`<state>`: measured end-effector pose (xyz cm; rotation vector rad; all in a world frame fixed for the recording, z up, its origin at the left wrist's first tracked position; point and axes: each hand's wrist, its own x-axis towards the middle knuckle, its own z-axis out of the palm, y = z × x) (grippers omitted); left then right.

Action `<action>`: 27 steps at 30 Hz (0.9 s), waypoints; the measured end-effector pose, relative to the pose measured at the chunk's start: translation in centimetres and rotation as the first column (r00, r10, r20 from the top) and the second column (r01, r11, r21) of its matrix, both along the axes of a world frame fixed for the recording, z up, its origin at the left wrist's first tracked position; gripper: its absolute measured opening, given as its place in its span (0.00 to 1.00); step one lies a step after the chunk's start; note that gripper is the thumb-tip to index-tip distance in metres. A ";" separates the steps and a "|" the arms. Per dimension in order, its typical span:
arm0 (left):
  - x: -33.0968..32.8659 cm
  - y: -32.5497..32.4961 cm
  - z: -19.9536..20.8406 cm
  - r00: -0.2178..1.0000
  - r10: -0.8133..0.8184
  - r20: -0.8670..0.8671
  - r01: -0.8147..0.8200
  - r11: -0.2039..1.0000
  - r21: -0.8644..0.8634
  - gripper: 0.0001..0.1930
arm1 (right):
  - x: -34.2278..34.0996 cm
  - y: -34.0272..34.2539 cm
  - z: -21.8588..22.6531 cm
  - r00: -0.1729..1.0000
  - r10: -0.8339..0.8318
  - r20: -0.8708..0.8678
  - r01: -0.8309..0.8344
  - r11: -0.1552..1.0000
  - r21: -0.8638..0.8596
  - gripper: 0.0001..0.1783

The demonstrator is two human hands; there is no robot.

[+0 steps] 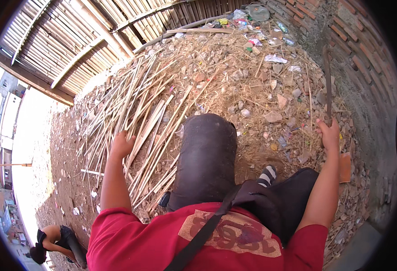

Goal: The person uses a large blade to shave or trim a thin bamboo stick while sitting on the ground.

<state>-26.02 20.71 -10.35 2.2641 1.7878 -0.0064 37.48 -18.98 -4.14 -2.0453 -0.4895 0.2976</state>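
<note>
My right hand point(329, 134) is wrapped round the lower end of a hooked machete point(328, 86). Its long dark blade points away from me beside the brick wall and curves over at the tip. On the left, my left hand point(123, 144) is curled closed over a loose heap of split bamboo strips point(137, 97). The palm side is turned away, so what the fingers hold, if anything, is hidden. The strips fan out across the ground, most of them pointing away from me.
A brick wall point(365, 72) rises on the right, and a bamboo slat fence point(67, 36) stands at the far left. Stones, straw and litter cover the ground, with a plastic jug point(258, 12) at the back. A bent-over person point(58, 244) is at lower left.
</note>
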 end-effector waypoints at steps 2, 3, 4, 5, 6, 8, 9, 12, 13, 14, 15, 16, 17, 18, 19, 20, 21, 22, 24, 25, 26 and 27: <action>0.5 -1.2 -3.9 0.997 -0.020 -0.069 0.006 0.980 -0.197 0.37 | 1.6 -1.2 -1.0 0.998 0.012 0.068 -0.010 0.999 -0.030 0.18; 0.1 -1.7 -7.3 0.998 -0.044 -0.032 0.036 0.970 -0.239 0.38 | 2.2 -1.6 -0.3 0.996 0.023 0.080 -0.019 0.998 -0.058 0.18; -0.9 -2.5 -10.4 0.998 -0.069 -0.012 0.063 0.955 -0.290 0.38 | 2.6 -2.2 -0.5 0.997 0.034 0.073 -0.027 0.995 -0.096 0.18; -0.3 -3.4 -12.4 0.997 -0.069 -0.027 0.054 0.926 -0.374 0.40 | 3.8 -3.2 -0.4 0.996 0.056 0.073 -0.046 0.991 -0.124 0.17; 0.1 -4.3 -14.0 0.997 -0.071 -0.044 0.044 0.890 -0.454 0.41 | 5.0 -4.2 -0.5 0.995 0.076 0.070 -0.065 0.986 -0.151 0.17; -1.8 -6.4 -17.8 0.996 -0.075 -0.046 0.040 0.847 -0.530 0.44 | 5.7 -5.4 -1.6 0.995 0.101 0.014 -0.095 0.968 -0.234 0.16; -1.5 -7.1 -18.6 0.993 -0.109 -0.049 0.060 0.809 -0.584 0.46 | 5.8 -6.0 -1.7 0.995 0.096 -0.015 -0.096 0.950 -0.296 0.16; 0.3 -8.7 -20.0 0.998 -0.048 -0.047 0.009 0.797 -0.604 0.47 | 5.7 -9.4 -4.0 0.998 0.035 -0.059 -0.061 0.859 -0.508 0.14; 0.3 -8.7 -20.6 0.997 -0.032 -0.066 -0.014 0.803 -0.596 0.46 | 5.4 -9.7 -4.6 0.997 0.012 -0.081 -0.054 0.845 -0.533 0.12; -0.4 -8.8 -22.8 0.996 -0.012 -0.083 -0.038 0.814 -0.580 0.45 | 5.0 -10.2 -5.3 0.994 -0.010 -0.107 -0.052 0.826 -0.561 0.10; 0.4 -8.8 -22.9 0.993 0.009 -0.121 -0.077 0.819 -0.569 0.44 | 4.5 -11.1 -5.5 0.989 -0.052 -0.141 -0.036 0.828 -0.560 0.08; 0.8 -8.8 -22.4 0.986 0.036 -0.162 -0.121 0.825 -0.552 0.43 | 3.8 -11.7 -5.7 0.980 -0.089 -0.178 -0.025 0.832 -0.555 0.07; -0.9 -8.6 -24.7 0.981 -0.002 -0.192 -0.091 0.875 -0.475 0.43 | 3.8 -12.9 -6.5 0.971 -0.115 -0.210 -0.034 0.802 -0.596 0.07; -2.4 -8.1 -28.1 0.977 -0.040 -0.210 -0.047 0.918 -0.394 0.42 | 4.7 -14.2 -7.0 0.963 -0.144 -0.226 -0.033 0.773 -0.633 0.07; -2.3 -7.8 -28.7 0.978 -0.018 -0.207 -0.064 0.922 -0.382 0.42 | 5.0 -14.6 -7.2 0.954 -0.174 -0.243 -0.035 0.742 -0.669 0.06; -2.4 -7.6 -29.2 0.978 0.004 -0.208 -0.083 0.925 -0.370 0.42 | 5.2 -14.9 -7.3 0.941 -0.201 -0.273 -0.032 0.749 -0.662 0.07; -0.7 -6.9 -26.7 0.978 0.076 -0.192 -0.154 0.889 -0.432 0.41 | 4.4 -14.7 -7.4 0.923 -0.235 -0.305 -0.024 0.754 -0.656 0.07; 0.6 -6.2 -24.5 0.972 0.149 -0.182 -0.221 0.844 -0.489 0.41 | 3.8 -14.6 -7.1 0.910 -0.262 -0.321 -0.013 0.757 -0.653 0.07; 0.9 -5.5 -24.6 0.959 0.128 -0.252 -0.248 0.811 -0.530 0.40 | 3.4 -13.6 -6.6 0.898 -0.285 -0.336 0.001 0.764 -0.645 0.07; 1.0 -5.3 -25.1 0.952 0.115 -0.282 -0.258 0.798 -0.544 0.40 | 3.4 -13.2 -6.6 0.896 -0.293 -0.335 0.010 0.766 -0.643 0.07; 1.0 -5.1 -25.5 0.945 0.101 -0.312 -0.269 0.785 -0.558 0.40 | 3.7 -12.8 -6.6 0.903 -0.259 -0.343 -0.021 0.770 -0.638 0.08; 1.2 -5.0 -25.9 0.940 0.113 -0.322 -0.281 0.792 -0.541 0.39 | 3.9 -12.6 -6.6 0.909 -0.230 -0.349 -0.048 0.772 -0.634 0.08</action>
